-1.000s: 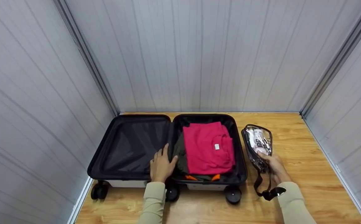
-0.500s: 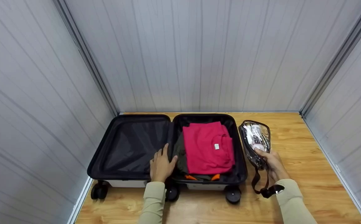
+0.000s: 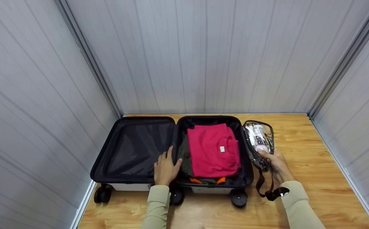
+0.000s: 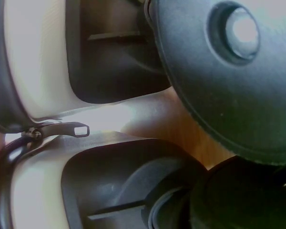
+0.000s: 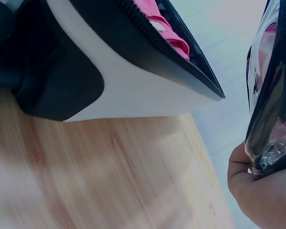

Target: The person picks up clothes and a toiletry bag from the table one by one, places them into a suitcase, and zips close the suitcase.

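Note:
My right hand (image 3: 277, 163) grips the lower end of a clear toiletry bag (image 3: 259, 136) with black trim, thumb on top. White and pink bottles show through its plastic, and a black strap (image 3: 260, 186) dangles below. In the right wrist view the bag (image 5: 276, 95) is held up beside the suitcase's outer wall. My left hand (image 3: 166, 168) rests with spread fingers on the middle seam of the open suitcase (image 3: 133, 149). A folded pink shirt (image 3: 209, 152) lies in the right half, over dark green clothing (image 3: 186, 159). The left wrist view shows suitcase wheels (image 4: 229, 81) and a zipper pull (image 4: 62, 129).
The suitcase lies flat on a wood-patterned floor (image 3: 311, 152), its black wheels (image 3: 239, 198) facing me. Orange cloth (image 3: 221, 181) peeks from under the shirt. Grey panel walls (image 3: 203, 57) stand at the back and on both sides.
My right hand has shifted the toiletry bag a little to the left and farther away, closer to the suitcase's right rim. My left hand stays in place.

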Demonstrator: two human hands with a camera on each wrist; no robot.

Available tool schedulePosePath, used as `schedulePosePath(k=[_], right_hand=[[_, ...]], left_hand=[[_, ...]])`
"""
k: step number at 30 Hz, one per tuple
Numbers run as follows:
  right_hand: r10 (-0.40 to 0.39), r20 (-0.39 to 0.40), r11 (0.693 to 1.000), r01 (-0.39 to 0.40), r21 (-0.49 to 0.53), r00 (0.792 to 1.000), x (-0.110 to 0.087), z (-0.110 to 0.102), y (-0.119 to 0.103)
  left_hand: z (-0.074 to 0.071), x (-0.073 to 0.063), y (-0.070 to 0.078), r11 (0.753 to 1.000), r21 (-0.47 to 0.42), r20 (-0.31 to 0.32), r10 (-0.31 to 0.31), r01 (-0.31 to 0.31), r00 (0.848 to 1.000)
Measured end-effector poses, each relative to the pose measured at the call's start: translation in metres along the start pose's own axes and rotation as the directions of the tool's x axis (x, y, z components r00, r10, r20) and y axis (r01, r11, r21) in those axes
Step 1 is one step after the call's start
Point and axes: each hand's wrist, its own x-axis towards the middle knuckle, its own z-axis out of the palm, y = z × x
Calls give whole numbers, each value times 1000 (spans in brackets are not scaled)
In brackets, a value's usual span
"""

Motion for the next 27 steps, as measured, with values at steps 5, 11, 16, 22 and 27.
schedulePosePath(k=[5,11,16,22,27], right_hand=[[-26,17,999,25,47,1000,2,7,-1],[-35,31,999,34,30,999,2,13,-3],[-47,34,998,46,48,998,3,18,-5],[-63,24,993,60,97,998,3,24,-5],[-73,26,989,69,129,997,3,32,-4]], left_hand=[[0,-2,0,1000,-1,-10,17,-17,1000],[1,-2,-1,1000,5,-18,22,-22,1000],[1,-2,0,1000,-4,-24,22,-22,999],[1,-2,0,1000,-13,-18,19,-19,1000],[2,-2,0,1000,-9,-21,17,-17,1000]])
